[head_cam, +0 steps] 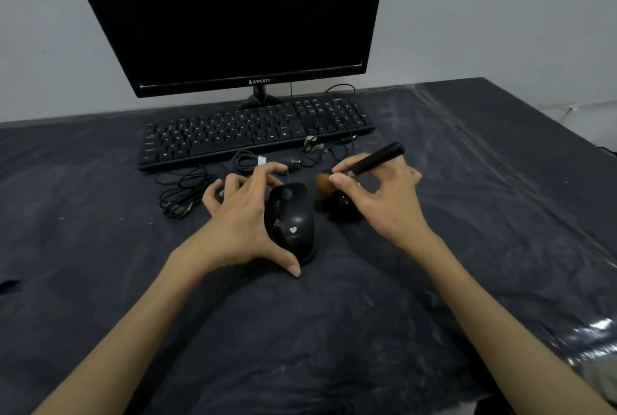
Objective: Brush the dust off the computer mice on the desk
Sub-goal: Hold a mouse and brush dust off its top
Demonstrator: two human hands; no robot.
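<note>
Left hand (240,214) cupping black mouse (289,221); right hand (377,194) beside it, gripping brush (374,161).

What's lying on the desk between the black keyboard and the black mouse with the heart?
In the head view, coiled black cables lie between the black keyboard and the heart-marked black mouse.

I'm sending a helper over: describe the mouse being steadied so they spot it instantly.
Start at the black keyboard under the monitor. Directly in front of it, the left hand grips a black mouse. Unlike its neighbours, it carries a small white heart.
</note>
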